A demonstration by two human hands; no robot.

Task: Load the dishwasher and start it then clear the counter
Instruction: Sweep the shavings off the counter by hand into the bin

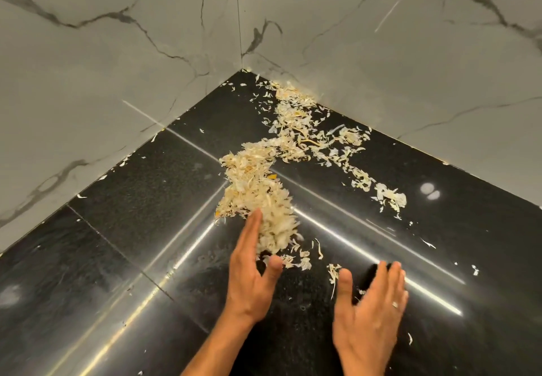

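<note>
Pale, papery peel scraps (258, 196) lie strewn over the black polished counter (132, 229), running from the wall corner toward me. My left hand (252, 270) is flat, its straight fingers touching the near end of the thickest heap. My right hand (372, 308) is also flat with straight fingers, a ring on one finger, just right of the heap and apart from it, with a few loose scraps (334, 273) by its thumb. Neither hand grips anything.
Grey marble-veined walls (117, 67) meet in a corner behind the counter. A thinner trail of scraps (390, 196) spreads to the right, and stray flakes (475, 270) dot the far right of the counter.
</note>
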